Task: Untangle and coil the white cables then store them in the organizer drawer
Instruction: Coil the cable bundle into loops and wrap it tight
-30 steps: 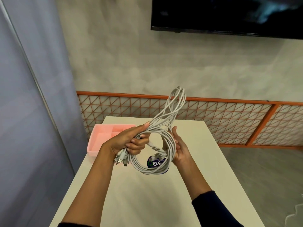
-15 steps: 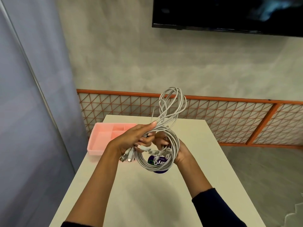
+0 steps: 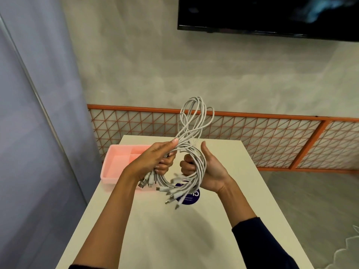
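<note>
Head view shows a cream tabletop running away toward an orange mesh barrier. A pink organizer drawer with dividers sits at the far left corner of the tabletop. Both hands hold the bundle of white cables in the air above the middle of the tabletop, its loops rising past the far edge. The left hand wraps its fingers round the gathered strands, forefinger lying along them. The right hand curls its fingers round the lower coil, thumb raised. A round purple sticker lies on the tabletop beneath. Cable plugs dangle below the hands.
</note>
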`<move>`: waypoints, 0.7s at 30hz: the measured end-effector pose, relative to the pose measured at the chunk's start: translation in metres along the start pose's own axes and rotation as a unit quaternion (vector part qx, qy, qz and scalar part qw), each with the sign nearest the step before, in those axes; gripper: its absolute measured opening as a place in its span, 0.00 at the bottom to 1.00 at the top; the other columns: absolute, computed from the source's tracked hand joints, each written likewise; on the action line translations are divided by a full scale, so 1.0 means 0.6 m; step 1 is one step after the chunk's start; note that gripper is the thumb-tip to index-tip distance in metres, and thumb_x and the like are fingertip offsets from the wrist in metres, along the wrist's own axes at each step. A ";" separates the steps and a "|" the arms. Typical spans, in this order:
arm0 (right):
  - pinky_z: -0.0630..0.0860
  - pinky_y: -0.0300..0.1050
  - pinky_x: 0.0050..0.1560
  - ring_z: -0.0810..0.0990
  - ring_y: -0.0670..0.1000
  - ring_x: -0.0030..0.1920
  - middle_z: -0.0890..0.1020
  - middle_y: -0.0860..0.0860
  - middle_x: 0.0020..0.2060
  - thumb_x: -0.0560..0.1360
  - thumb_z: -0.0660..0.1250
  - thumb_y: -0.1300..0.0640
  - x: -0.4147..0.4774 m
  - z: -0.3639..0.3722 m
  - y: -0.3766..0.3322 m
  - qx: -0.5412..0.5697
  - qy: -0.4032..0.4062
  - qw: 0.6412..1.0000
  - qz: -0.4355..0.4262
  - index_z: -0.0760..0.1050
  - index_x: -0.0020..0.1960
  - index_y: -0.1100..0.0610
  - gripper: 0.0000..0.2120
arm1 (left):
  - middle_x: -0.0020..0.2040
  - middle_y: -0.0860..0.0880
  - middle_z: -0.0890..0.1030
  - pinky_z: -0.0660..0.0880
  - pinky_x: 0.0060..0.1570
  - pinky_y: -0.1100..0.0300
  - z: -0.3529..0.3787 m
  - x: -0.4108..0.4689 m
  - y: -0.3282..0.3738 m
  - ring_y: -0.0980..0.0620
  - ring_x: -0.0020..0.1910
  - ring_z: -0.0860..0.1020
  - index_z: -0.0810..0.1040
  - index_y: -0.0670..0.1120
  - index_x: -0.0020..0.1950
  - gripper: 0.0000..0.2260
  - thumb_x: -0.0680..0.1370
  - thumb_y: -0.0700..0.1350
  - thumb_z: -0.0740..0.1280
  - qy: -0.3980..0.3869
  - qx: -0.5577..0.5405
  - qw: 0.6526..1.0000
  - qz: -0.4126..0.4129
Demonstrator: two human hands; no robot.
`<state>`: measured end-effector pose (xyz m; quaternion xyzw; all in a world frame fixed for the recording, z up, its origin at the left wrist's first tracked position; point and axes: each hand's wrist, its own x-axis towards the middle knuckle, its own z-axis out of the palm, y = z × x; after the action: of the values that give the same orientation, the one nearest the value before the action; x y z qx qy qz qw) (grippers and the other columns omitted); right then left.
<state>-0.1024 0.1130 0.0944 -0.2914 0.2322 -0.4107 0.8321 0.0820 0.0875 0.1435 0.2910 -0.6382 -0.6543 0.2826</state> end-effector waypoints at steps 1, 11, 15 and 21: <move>0.58 0.43 0.35 0.55 0.49 0.31 0.65 0.51 0.29 0.73 0.44 0.26 -0.001 0.000 -0.001 0.007 -0.016 1.000 -0.003 0.60 0.36 0.55 0.32 | 0.27 0.51 0.58 0.53 0.24 0.65 -0.001 0.000 0.001 0.56 0.22 0.54 0.64 0.45 0.36 0.17 0.79 0.56 0.59 -0.001 0.012 1.000 0.000; 0.66 0.37 0.39 0.66 0.45 0.30 0.65 0.47 0.29 0.68 0.75 0.59 -0.003 0.016 -0.009 -0.223 -0.007 0.974 -0.038 0.59 0.37 0.53 0.21 | 0.27 0.51 0.58 0.54 0.24 0.65 0.005 0.001 0.009 0.56 0.23 0.55 0.64 0.46 0.37 0.17 0.77 0.57 0.60 0.043 0.039 0.998 0.014; 0.66 0.38 0.36 0.65 0.45 0.29 0.64 0.49 0.27 0.68 0.67 0.73 -0.007 0.022 -0.026 -0.402 0.080 0.912 -0.034 0.61 0.33 0.53 0.20 | 0.28 0.51 0.59 0.54 0.25 0.63 0.010 0.001 0.007 0.56 0.23 0.56 0.65 0.47 0.37 0.16 0.79 0.55 0.59 0.071 0.055 0.996 0.024; 0.74 0.40 0.36 0.73 0.48 0.35 0.74 0.52 0.36 0.68 0.68 0.73 0.001 0.046 -0.033 -0.509 0.201 0.836 -0.043 0.69 0.47 0.60 0.14 | 0.26 0.53 0.60 0.55 0.24 0.63 0.010 0.008 0.012 0.56 0.23 0.57 0.63 0.47 0.36 0.16 0.79 0.55 0.60 0.125 0.066 0.987 0.070</move>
<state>-0.0957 0.1106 0.1277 -0.5945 0.5581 -0.3195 0.4827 0.0744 0.0877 0.1505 0.3431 -0.6586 -0.5477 0.3854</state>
